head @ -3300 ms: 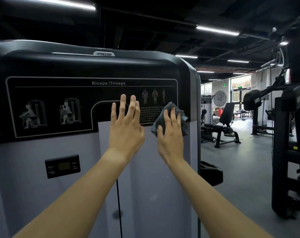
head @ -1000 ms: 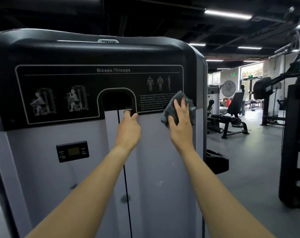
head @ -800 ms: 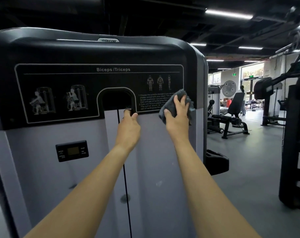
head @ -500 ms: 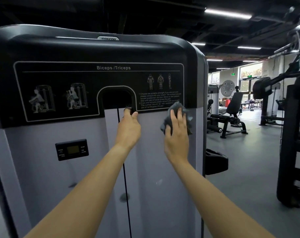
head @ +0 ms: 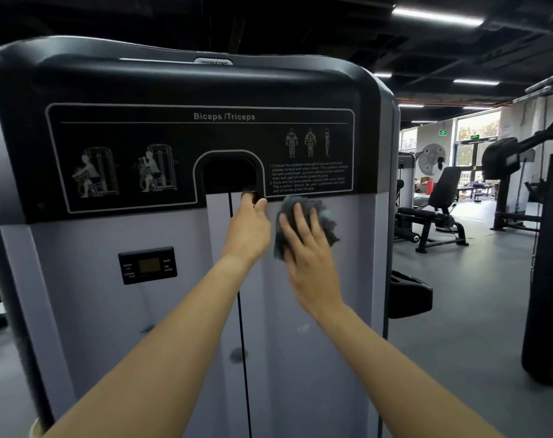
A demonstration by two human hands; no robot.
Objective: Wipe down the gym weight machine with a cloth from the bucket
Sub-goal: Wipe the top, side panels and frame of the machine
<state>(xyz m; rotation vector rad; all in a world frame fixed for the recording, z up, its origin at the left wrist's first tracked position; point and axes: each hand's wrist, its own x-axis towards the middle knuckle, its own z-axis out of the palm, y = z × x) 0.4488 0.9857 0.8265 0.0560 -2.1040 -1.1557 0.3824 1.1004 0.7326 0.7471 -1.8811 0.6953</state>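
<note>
- The weight machine [head: 88, 311] is big, with a black top and a light grey front.
- The cloth [head: 328, 220] is dark grey and crumpled. It is on the grey front, just under the black sign [head: 205, 134] that says "Biceps /Triceps".
- The right hand [head: 310, 257] lies flat on the cloth and presses it on the machine. Its fingers [head: 300, 221] are straight and a little apart.
- The left hand [head: 248, 229] is just beside the right hand. Its fingers are bent and hook onto the bottom edge of the dark hole [head: 229, 172] in the sign. The thumb sits on the outside, by the edge.
- A thin black cable [head: 241, 311] runs down from the hole, under the left arm.
- A small black box with a screen [head: 147, 265] is on the grey front, to the left of both hands.
- A black bench [head: 439, 210] stands on the grey floor far behind on the right.
</note>
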